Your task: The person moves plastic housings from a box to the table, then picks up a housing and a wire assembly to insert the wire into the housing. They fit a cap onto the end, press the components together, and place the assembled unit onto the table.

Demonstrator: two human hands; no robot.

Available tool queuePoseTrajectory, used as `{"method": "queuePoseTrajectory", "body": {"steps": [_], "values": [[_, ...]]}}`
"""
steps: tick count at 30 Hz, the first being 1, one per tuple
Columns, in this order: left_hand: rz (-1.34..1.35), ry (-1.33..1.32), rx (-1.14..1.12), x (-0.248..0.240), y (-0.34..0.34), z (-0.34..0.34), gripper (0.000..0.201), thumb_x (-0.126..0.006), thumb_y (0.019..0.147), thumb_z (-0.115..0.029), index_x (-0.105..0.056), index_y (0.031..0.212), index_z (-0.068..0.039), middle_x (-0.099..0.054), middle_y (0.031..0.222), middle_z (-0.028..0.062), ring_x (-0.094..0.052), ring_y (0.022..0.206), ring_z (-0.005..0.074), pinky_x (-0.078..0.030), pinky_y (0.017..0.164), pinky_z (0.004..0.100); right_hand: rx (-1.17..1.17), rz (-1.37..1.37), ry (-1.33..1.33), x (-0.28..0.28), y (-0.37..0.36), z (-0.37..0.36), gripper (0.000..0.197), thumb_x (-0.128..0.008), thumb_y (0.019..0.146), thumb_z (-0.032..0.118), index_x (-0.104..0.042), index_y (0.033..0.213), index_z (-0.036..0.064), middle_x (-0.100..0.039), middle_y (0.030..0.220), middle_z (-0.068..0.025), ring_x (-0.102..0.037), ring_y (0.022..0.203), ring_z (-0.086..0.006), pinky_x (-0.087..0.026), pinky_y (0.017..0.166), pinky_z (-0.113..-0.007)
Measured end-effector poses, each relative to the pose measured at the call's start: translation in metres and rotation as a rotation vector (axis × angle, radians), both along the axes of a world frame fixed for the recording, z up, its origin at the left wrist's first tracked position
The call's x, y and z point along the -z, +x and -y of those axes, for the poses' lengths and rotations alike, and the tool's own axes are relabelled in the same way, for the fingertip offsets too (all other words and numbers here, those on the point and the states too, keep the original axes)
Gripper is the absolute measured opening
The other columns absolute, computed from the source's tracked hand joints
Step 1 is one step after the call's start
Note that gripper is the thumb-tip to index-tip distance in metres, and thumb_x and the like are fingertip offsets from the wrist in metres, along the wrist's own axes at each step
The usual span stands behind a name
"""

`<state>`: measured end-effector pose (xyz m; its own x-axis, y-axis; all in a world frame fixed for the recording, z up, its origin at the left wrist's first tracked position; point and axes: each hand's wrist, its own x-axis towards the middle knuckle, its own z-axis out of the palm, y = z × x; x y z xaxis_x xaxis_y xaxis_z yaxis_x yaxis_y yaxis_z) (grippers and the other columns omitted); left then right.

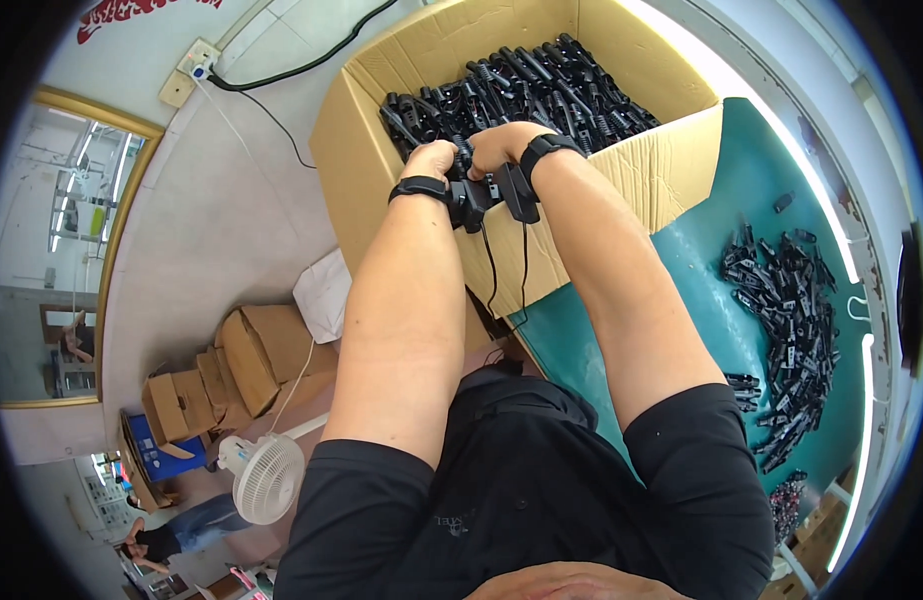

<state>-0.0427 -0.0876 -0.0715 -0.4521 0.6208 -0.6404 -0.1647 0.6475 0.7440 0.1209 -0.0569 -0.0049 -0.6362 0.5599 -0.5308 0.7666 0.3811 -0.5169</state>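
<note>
Both hands are over the near edge of a big cardboard box (641,170) filled with black plastic parts (521,85). Those parts are long and handle-like, some with ribbed ends. My left hand (433,158) is closed, its fingers curled and partly hidden. Beside it, my right hand (503,146) bends its fingers inward. A black ribbed part (462,152) shows between the two hands, and they seem to grip it. Each wrist wears a black strap with a small black device (519,195) under it, and cables hang down over the box's side.
To the right, a green tabletop (681,290) bears a large heap of smaller black parts (786,340). Opened cardboard boxes (251,350), a white fan (266,478) and a blue crate (166,450) stand at lower left. A power cable (291,72) runs from a wall socket (196,65).
</note>
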Motion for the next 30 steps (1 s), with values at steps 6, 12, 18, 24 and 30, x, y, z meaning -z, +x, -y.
{"method": "queuePoseTrajectory", "body": {"steps": [6,12,18,24,30], "values": [[-0.496,-0.030,0.286,0.006,0.011,-0.030,0.046,-0.064,0.090,-0.017,-0.067,0.127,0.011,-0.066,0.137,0.0258,-0.067,0.118,0.0376,-0.052,0.101,0.0482,0.108,-0.045,0.294,0.022,0.014,-0.028,0.035,-0.068,0.092,0.024,-0.076,0.117,0.0013,-0.075,0.112,-0.0242,-0.073,0.102,-0.0388,-0.057,0.091,-0.047],[-1.049,0.078,1.087,0.000,-0.007,-0.032,0.054,-0.064,0.095,-0.044,-0.073,0.127,-0.001,-0.070,0.133,0.0197,-0.068,0.121,0.0350,-0.049,0.107,0.0424,0.607,-0.939,0.478,-0.031,0.065,0.034,0.040,-0.065,0.101,0.024,-0.068,0.127,-0.0059,-0.076,0.096,-0.0129,-0.074,0.088,-0.0196,-0.060,0.079,-0.033],[-0.677,-0.200,1.168,-0.025,0.024,-0.031,0.050,-0.072,0.095,-0.048,-0.077,0.118,-0.003,-0.078,0.115,0.0099,-0.071,0.100,0.0206,-0.054,0.088,0.0365,0.771,-1.173,0.201,-0.052,0.212,0.167,0.035,-0.061,0.107,0.017,-0.064,0.137,-0.0014,-0.074,0.113,-0.0098,-0.071,0.091,-0.0137,-0.059,0.081,-0.029],[-0.715,0.034,1.171,-0.050,-0.019,-0.052,0.054,-0.071,0.097,-0.047,-0.075,0.126,-0.001,-0.075,0.122,0.0090,-0.066,0.113,0.0179,-0.050,0.099,0.0341,1.339,-0.935,0.212,0.095,0.333,0.340,0.031,-0.065,0.105,0.014,-0.067,0.132,-0.0010,-0.074,0.112,-0.0096,-0.070,0.092,-0.0130,-0.058,0.081,-0.028],[-0.540,0.632,0.891,-0.168,0.153,0.031,0.044,-0.066,0.105,-0.032,-0.066,0.134,0.001,-0.070,0.126,0.0076,-0.066,0.112,0.0183,-0.050,0.098,0.0304,2.168,-0.435,0.450,0.196,0.431,0.521,0.043,-0.075,0.098,0.026,-0.065,0.132,-0.0005,-0.073,0.102,-0.0073,-0.068,0.079,-0.0123,-0.056,0.072,-0.027]]}}
